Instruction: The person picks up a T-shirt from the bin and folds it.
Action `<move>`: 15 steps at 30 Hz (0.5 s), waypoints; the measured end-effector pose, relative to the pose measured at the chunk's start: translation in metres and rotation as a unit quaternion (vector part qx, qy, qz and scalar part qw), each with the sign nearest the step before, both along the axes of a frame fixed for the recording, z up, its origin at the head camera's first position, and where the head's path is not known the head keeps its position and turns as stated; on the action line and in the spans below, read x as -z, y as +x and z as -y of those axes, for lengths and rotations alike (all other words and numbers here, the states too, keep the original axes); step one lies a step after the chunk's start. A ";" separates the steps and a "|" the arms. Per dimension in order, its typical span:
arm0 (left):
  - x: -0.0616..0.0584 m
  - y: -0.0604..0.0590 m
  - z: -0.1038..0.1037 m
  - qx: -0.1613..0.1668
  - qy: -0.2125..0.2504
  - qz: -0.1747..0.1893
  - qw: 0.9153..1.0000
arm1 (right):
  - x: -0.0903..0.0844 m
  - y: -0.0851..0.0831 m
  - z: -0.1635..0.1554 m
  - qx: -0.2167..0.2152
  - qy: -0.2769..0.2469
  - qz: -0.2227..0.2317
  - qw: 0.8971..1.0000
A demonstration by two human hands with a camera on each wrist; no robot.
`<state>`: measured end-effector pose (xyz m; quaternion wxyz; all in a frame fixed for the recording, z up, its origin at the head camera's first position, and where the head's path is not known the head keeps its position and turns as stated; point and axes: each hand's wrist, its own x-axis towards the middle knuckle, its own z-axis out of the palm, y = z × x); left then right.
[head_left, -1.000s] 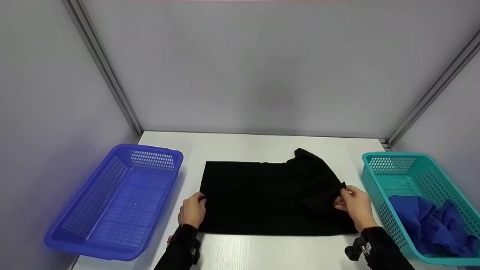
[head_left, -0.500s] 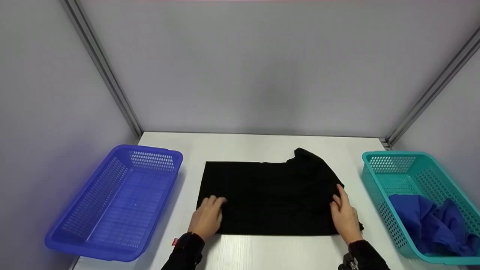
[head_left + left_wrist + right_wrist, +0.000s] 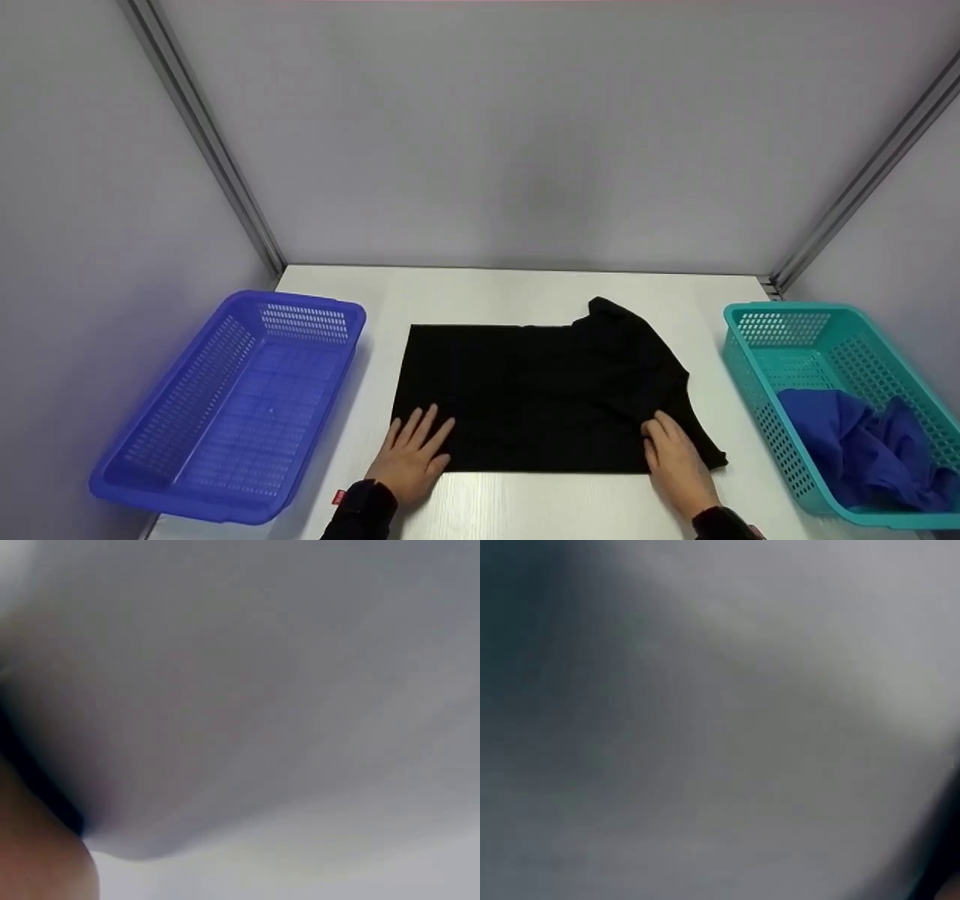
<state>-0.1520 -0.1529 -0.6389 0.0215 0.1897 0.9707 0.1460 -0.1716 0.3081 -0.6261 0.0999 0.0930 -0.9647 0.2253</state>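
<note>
A black T-shirt (image 3: 525, 390) lies flat on the white table, its straight hem at the left and its sleeve end at the right. My left hand (image 3: 411, 457) rests with fingers spread on its front left corner. Over the front edge near the right end, my right hand (image 3: 675, 465) touches the fabric with its fingertips, the fingers slightly bent. One sleeve corner sticks out to the right of that hand. In the left wrist view only a blurred bit of skin (image 3: 45, 870) shows at the lower left; the right wrist view is a grey blur.
A blue plastic basket (image 3: 225, 508) stands at the left of the table (image 3: 510, 292). At the right is a teal basket (image 3: 757, 375) with a crumpled blue cloth (image 3: 862, 442) inside. Grey panels (image 3: 525, 150) enclose the back and sides.
My left hand has left the hem's edge and now lies spread on the front corner. My right hand has let go of the sleeve end and moved left and toward me; the sleeve lies flatter.
</note>
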 end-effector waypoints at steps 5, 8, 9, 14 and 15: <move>-0.003 0.001 0.002 -0.002 0.019 0.027 0.999 | 0.001 0.001 0.006 -0.010 0.070 -0.056 0.996; -0.005 0.000 0.002 -0.002 0.037 0.052 0.998 | -0.003 -0.002 0.010 0.001 0.098 -0.044 0.994; -0.005 -0.001 0.003 -0.002 0.040 0.058 0.998 | -0.005 -0.004 0.011 0.008 0.108 -0.031 0.994; -0.005 -0.001 0.005 -0.001 0.037 0.074 0.997 | -0.018 -0.015 0.016 0.045 0.154 0.068 0.985; -0.006 -0.001 0.005 -0.001 0.036 0.075 0.996 | -0.021 -0.017 0.017 0.048 0.159 0.088 0.982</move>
